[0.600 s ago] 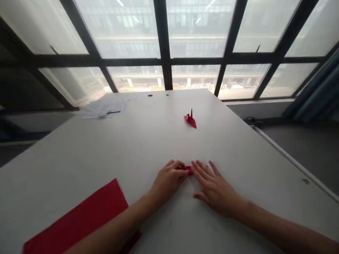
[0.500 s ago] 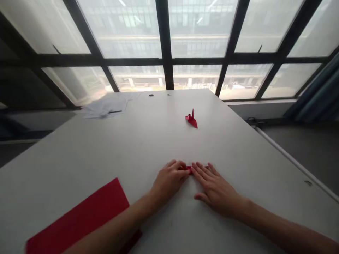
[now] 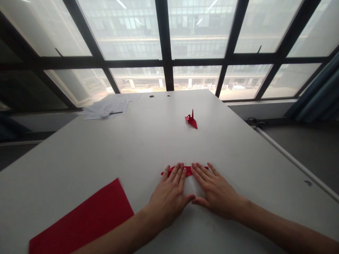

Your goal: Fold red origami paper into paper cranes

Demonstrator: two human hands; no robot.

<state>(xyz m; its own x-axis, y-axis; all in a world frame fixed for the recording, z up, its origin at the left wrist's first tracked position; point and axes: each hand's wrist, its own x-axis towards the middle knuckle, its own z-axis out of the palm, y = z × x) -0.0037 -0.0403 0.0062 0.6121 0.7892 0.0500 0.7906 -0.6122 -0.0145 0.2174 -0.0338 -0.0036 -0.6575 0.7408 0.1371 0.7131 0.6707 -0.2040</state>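
A narrow strip of folded red paper (image 3: 188, 171) lies flat on the white table, its pointed left end showing past my fingers. My left hand (image 3: 171, 192) rests on its left half, fingers spread and pressing down. On the right half lie the outstretched fingers of my right hand (image 3: 213, 188), also flat. The two thumbs point at each other just below the strip and nearly meet. Parts of the paper are hidden under the fingers. Farther back stands a finished red paper crane (image 3: 191, 120).
Red paper sheets (image 3: 82, 218) lie at the front left, partly under my left forearm. Several white papers (image 3: 106, 106) with a dark pen (image 3: 116, 113) are at the far left of the table (image 3: 148, 141). Tall windows rise behind it; a blue curtain (image 3: 317, 93) hangs at right.
My left hand has gone from pinching the folded paper near its middle to lying flat with spread fingers on its left half. The right hand has stayed in place.
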